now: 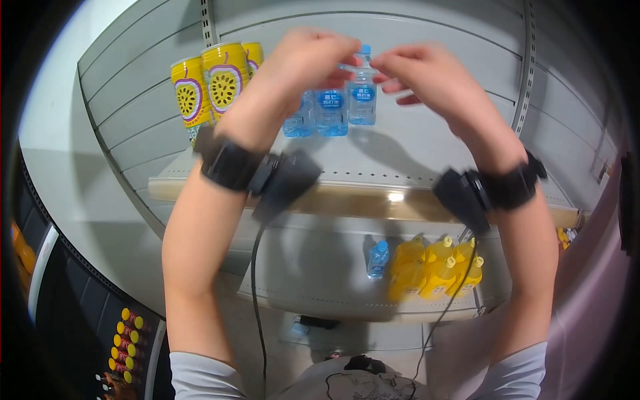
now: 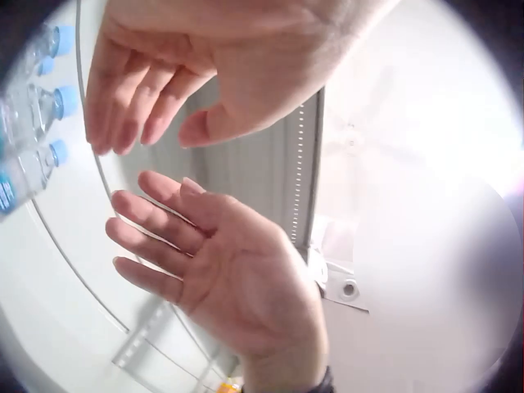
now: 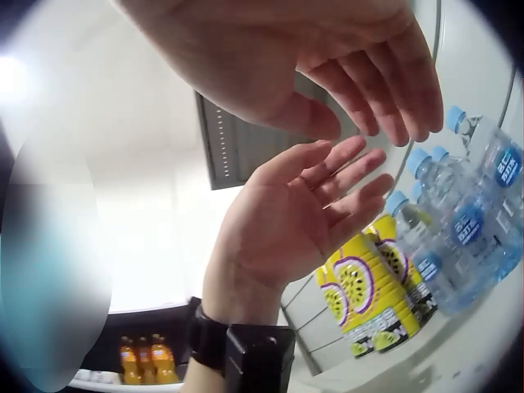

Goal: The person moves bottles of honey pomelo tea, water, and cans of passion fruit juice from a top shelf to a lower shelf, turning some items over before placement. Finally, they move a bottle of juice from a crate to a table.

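Observation:
Both hands are raised in front of the upper shelf and hold nothing. In the head view my left hand (image 1: 308,63) is at the left and my right hand (image 1: 430,77) at the right, with a gap between them. Water bottles with blue caps (image 1: 362,103) stand behind and below the fingers. The left wrist view shows my left hand (image 2: 221,61) above my right hand (image 2: 246,278), palms bare, fingers relaxed. In the right wrist view my right hand (image 3: 327,61) is above my left hand (image 3: 274,221), beside the bottles (image 3: 467,221).
Yellow cans (image 1: 223,83) stand left of the bottles on the upper shelf (image 1: 400,157). Below, a lower shelf (image 1: 313,287) holds one blue bottle (image 1: 377,260) and several yellow bottles (image 1: 440,277). A dark rack at the lower left holds yellow-capped bottles (image 1: 123,347). Cables hang from both wrists.

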The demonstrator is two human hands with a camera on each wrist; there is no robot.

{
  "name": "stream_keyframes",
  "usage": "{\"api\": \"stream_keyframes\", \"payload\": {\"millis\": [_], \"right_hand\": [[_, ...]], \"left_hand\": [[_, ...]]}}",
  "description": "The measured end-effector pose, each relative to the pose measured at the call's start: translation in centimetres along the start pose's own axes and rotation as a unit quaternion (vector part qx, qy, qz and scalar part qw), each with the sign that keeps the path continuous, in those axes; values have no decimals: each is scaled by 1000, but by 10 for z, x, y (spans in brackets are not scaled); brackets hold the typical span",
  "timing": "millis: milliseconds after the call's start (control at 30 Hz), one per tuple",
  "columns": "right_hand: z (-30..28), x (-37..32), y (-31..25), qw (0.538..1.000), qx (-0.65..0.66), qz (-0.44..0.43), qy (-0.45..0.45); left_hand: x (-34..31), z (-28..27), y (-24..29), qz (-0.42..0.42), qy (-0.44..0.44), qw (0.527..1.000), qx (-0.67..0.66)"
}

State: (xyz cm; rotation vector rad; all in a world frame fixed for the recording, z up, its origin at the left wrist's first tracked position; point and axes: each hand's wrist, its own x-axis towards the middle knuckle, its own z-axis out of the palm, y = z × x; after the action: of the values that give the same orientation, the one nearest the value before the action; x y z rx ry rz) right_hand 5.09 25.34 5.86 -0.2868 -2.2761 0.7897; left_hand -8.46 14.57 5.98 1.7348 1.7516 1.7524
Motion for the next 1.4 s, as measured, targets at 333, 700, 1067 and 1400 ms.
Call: {"api": "stream_keyframes", "payload": {"millis": [333,700,1067,1400], "right_hand": [[41,73,30,989,47,137,-36],[60,78,54,978,173,91,-67],[57,76,55,969,231,88,6],[28,54,10,952,237,-86,175]], "left_hand": [[82,-27,-77,-35,117,959,255],[56,-14,-76,-42,-18,968,248],[76,-13,-100,-50,51,982,175],[38,0,-16,203,188,930,244]]}}
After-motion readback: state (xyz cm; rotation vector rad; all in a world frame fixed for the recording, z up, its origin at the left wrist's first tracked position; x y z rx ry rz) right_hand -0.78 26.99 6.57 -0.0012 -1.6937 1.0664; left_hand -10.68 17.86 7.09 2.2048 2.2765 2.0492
